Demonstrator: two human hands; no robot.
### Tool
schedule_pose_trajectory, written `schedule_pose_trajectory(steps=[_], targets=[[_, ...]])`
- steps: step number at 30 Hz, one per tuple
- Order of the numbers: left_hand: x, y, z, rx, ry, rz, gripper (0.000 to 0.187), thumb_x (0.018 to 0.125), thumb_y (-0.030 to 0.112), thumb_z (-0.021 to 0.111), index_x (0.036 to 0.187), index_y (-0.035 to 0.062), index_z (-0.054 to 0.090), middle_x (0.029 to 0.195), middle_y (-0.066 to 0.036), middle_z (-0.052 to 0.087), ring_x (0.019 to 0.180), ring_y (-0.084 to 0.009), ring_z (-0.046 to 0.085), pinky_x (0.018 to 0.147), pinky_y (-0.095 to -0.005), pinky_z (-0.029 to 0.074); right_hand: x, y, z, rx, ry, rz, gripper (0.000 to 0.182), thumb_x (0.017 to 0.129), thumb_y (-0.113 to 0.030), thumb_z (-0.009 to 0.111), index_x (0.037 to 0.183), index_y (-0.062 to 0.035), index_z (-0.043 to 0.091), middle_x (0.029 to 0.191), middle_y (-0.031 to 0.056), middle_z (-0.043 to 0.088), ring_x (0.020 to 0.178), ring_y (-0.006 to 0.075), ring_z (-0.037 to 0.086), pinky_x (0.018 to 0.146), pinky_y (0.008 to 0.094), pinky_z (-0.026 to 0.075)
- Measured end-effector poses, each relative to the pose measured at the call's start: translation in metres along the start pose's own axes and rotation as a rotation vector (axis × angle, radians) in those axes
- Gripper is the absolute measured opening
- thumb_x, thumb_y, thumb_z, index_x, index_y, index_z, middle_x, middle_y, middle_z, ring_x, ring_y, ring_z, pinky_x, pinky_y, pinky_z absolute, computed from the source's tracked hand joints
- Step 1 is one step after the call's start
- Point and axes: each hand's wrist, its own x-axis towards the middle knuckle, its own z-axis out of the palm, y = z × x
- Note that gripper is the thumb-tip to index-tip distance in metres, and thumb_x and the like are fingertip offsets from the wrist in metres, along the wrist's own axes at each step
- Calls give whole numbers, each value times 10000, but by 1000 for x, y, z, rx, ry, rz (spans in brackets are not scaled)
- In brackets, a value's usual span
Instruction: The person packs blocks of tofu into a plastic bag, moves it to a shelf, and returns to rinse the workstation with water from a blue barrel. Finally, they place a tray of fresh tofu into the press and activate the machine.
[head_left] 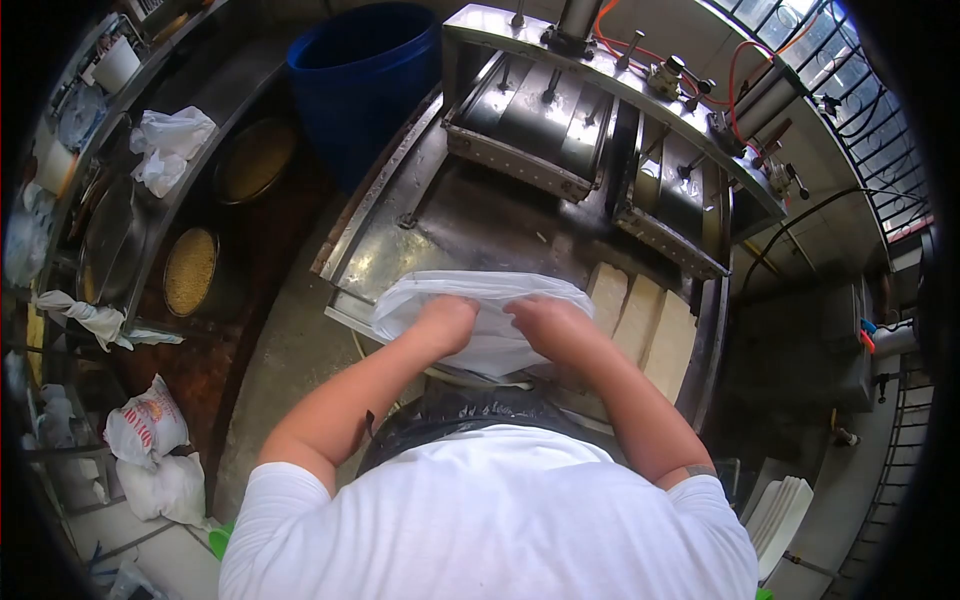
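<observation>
A translucent white plastic bag (490, 350) spreads between my two hands at the front edge of the metal table (390, 250). My left hand (450, 322) is closed on the left part of its mouth, with the fingers curled into the plastic. On the other side my right hand (550, 325) grips the bag too, knuckles up and its fingertips partly hidden. Pale cream blocks (645, 330), which look like pressed tofu, lie side by side just right of my right hand. The bag's lower part hangs near the black apron at my waist.
Two metal presses (530, 130) stand at the table's back under a steel crossbar. A large blue barrel (365, 80) is behind on the left. Left of me are pots, one with yellowish grains (191, 270), and stuffed white sacks (148, 420). A metal tank (805, 345) stands right.
</observation>
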Motion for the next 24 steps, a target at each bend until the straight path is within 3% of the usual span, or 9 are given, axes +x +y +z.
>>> schedule_pose_trajectory(steps=[4,7,9,10,14,16,19,20,24], targets=[[-13,0,37,-23,126,-41,734,832,359,848,1416,33,547,1465,-278,562,1348,-445,564,1060,-546,511,27,37,31,-58,-21,59,288,981,-159,642,1245,-164,756,1287,149,700,1175,381,687,994,503,557],[-11,-17,47,89,115,-73,995,769,375,899,1570,38,414,1608,-303,400,1477,-483,426,1176,-566,423,34,82,67,-223,-183,22,405,923,-157,690,1326,-177,726,1108,167,740,1079,383,721,950,489,576],[11,-57,69,-149,227,59,1194,743,397,914,1674,51,252,1683,-312,284,1558,-500,303,1278,-558,296,25,85,73,-230,49,-9,460,939,-153,645,1394,-203,695,1120,172,734,1091,375,719,957,479,574],[6,-53,50,-131,118,16,1244,729,412,921,1699,69,221,1718,-326,206,1599,-487,231,1321,-531,216,26,86,73,-230,51,-5,460,939,-153,645,1394,-203,695,1120,172,734,1091,375,719,957,479,574],[-14,-21,2,85,99,3,1057,775,375,892,1642,74,367,1641,-308,370,1532,-481,365,1272,-552,305,38,78,59,-236,-56,71,490,955,-181,650,1445,-182,658,1232,197,690,1116,399,707,956,484,572],[-20,-11,-19,21,44,0,684,873,297,781,1468,47,555,1468,-274,554,1435,-425,501,1211,-494,403,46,64,55,-207,-140,151,487,957,-196,666,1443,-169,656,1267,203,673,1117,412,703,953,487,572],[3,-30,-9,-27,171,46,647,874,288,805,1431,58,570,1345,-225,627,1291,-429,594,1124,-575,444,52,55,58,-233,-19,104,490,964,-214,672,1449,-151,644,1281,211,661,1090,431,704,939,487,574],[11,-39,-14,-86,46,26,746,869,302,822,1503,55,517,1398,-265,607,1354,-441,561,1169,-519,427,54,56,59,-227,-32,139,517,956,-218,692,1464,-154,627,1307,209,648,1116,427,694,954,487,569],[19,-76,10,-178,74,162,1000,832,331,874,1627,19,355,1602,-307,446,1497,-463,422,1239,-461,367,35,75,65,-184,8,113,643,905,-230,776,1512,-164,573,1419,208,580,1227,417,646,1015,483,549]])
